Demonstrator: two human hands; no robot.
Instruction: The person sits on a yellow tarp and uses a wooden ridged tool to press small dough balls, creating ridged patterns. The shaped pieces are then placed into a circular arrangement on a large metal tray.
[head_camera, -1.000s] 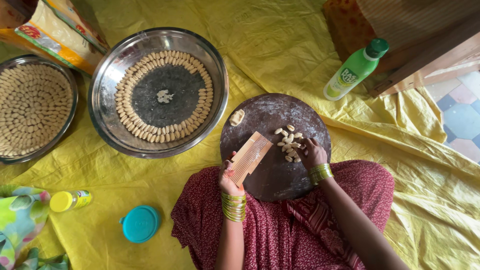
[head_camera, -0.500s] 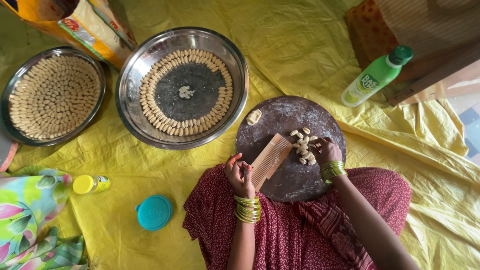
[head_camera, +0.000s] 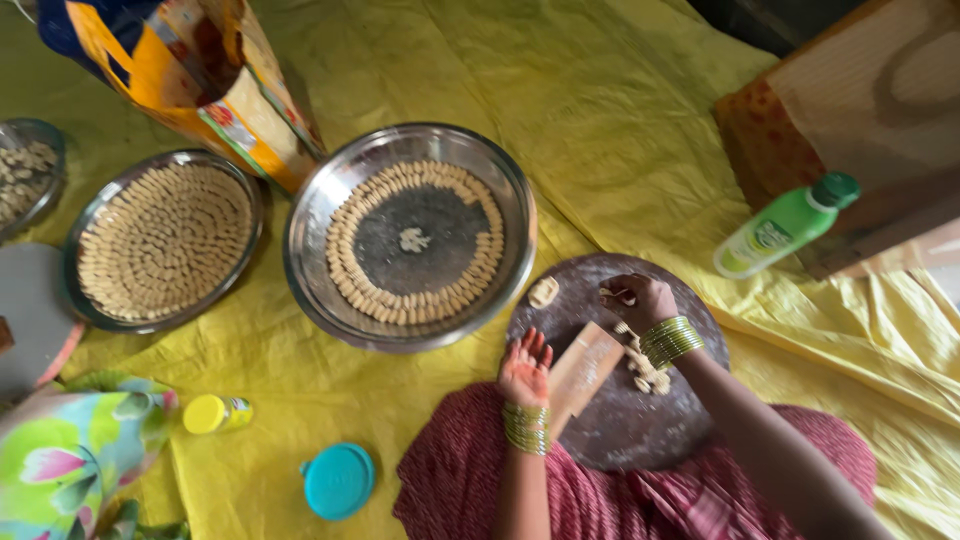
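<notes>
two steel trays (head_camera: 300, 215) of dough pieces (head_camera: 345, 265), right hand (head_camera: 640, 298) gathering

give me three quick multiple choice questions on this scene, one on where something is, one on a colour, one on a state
1. Where does the green bottle lie?
A. on the yellow sheet by the brown box
B. inside the big steel tray
C. on the round board

2. What colour is the loose round lid near the person's knee?
A. red
B. teal
C. white

3. How full is the middle steel tray?
A. packed to its centre
B. bare
C. rings at the edge, a few pieces in the centre

Answers:
1 A, it rests on the sheet next to the box.
2 B, the lid is teal against the yellow.
3 C, dough pieces sit alone in the centre with bare metal around them.
</notes>
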